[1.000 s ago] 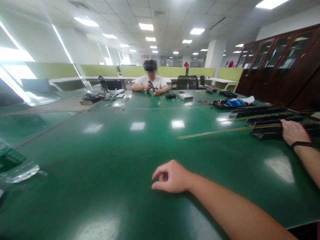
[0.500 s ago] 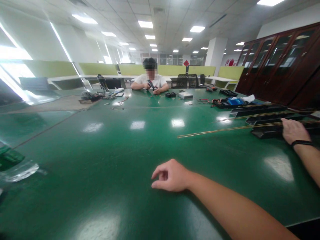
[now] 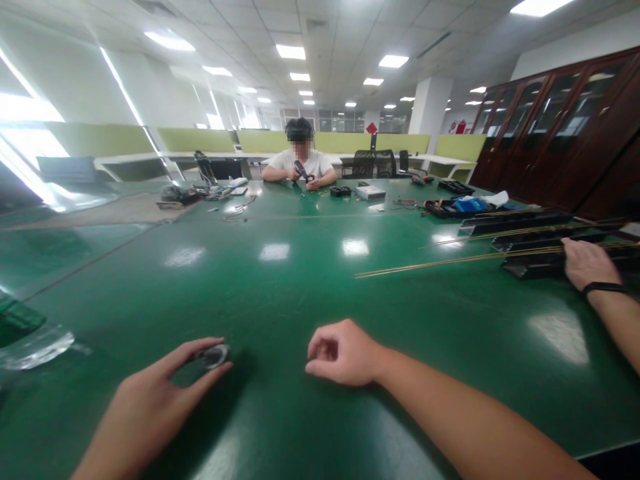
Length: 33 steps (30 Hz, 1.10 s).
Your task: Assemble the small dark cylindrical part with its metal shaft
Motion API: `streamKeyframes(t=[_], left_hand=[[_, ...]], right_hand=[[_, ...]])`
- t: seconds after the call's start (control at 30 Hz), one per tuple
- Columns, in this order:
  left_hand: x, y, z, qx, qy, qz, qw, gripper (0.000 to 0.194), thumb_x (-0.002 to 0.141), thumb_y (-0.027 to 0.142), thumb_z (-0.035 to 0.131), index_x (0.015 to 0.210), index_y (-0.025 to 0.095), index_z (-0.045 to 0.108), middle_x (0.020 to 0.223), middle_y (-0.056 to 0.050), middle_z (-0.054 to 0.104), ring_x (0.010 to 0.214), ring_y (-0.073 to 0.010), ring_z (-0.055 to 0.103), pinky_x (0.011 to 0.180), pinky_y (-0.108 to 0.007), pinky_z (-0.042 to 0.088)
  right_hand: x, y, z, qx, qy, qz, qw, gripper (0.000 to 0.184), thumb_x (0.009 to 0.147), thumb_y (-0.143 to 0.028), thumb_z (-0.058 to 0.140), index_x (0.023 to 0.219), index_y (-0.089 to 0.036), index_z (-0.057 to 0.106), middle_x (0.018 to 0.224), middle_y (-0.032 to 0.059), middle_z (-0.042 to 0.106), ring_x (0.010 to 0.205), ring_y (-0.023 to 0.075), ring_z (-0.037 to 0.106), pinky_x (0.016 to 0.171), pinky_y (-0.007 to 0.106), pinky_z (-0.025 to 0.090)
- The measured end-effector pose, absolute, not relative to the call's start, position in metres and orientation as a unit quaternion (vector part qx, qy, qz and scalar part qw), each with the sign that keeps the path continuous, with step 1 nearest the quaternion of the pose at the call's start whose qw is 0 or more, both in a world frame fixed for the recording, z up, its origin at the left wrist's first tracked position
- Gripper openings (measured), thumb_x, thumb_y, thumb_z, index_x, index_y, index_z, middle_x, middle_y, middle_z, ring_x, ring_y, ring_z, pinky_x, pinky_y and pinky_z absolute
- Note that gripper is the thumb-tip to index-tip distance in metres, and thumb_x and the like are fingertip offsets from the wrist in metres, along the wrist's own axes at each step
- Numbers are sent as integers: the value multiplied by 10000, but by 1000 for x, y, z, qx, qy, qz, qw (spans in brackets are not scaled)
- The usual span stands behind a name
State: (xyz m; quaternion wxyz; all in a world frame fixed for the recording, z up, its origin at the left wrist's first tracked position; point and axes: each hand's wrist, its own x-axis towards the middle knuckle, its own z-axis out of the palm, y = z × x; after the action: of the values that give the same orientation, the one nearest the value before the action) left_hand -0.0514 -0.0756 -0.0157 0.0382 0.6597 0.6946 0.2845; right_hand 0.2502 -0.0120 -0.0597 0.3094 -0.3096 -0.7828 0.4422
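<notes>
My left hand (image 3: 150, 397) has come in from the lower left and grips a small round part (image 3: 215, 357) between thumb and fingers. The part has a pale, metal-looking rim and a dark middle; its exact kind is unclear. It is held over the green tabletop (image 3: 280, 300). Near the middle, my right hand (image 3: 345, 353) is loosely curled at the table, thumb close to the index finger. Nothing shows in its hollow, though the other fingers are partly hidden.
A clear bottle with a green label (image 3: 30, 327) lies at the left. At the right, another person's hand (image 3: 593, 263) with a black wristband rests on black channels (image 3: 530, 263) beside thin brass-coloured rods (image 3: 430, 265). Across the table, a person (image 3: 300, 163) holds a dark tool.
My left hand has entered from the lower left with the small round part in its fingers. The thumb and index finger of my right hand have drawn closer together.
</notes>
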Motion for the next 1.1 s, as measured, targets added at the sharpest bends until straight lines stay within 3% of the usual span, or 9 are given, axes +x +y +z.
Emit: streamKeyframes(t=[0.07,0.17,0.37,0.93,1.1], left_hand=[[-19,-58,-18,703,650,269,100,468,755,589,680,1102,275,691,972,2,746,780,-209,699,741,-280,554],[36,-33,-18,752,568,273,191,352,795,470,678,1089,278,686,1029,1,731,944,-215,686,900,-310,526],[80,-10,-44,693,495,379,361,268,832,340,677,1083,251,646,1015,17,718,925,-158,678,879,-260,520],[56,-24,-49,757,471,382,245,260,801,298,731,1058,293,688,1107,23,707,1015,-163,660,962,-289,509],[56,-23,-48,759,474,367,253,274,810,290,707,1083,295,681,1113,19,705,1026,-169,659,982,-302,509]], right_hand=[[251,-11,-60,-319,-769,435,342,103,733,-218,707,776,-163,632,649,-26,591,562,95,528,534,195,410],[252,-7,-61,-342,-751,413,385,108,704,-124,636,740,-181,551,636,-43,554,551,90,497,521,191,382],[254,4,-68,-408,-719,388,407,163,686,-121,593,745,-206,467,628,-60,509,547,93,464,512,195,357],[252,-5,-63,-328,-761,405,387,158,684,-59,567,762,-189,524,681,-32,558,607,103,506,578,204,404],[253,-6,-64,-321,-762,407,387,137,701,-68,571,750,-187,525,665,-35,546,587,98,494,559,200,396]])
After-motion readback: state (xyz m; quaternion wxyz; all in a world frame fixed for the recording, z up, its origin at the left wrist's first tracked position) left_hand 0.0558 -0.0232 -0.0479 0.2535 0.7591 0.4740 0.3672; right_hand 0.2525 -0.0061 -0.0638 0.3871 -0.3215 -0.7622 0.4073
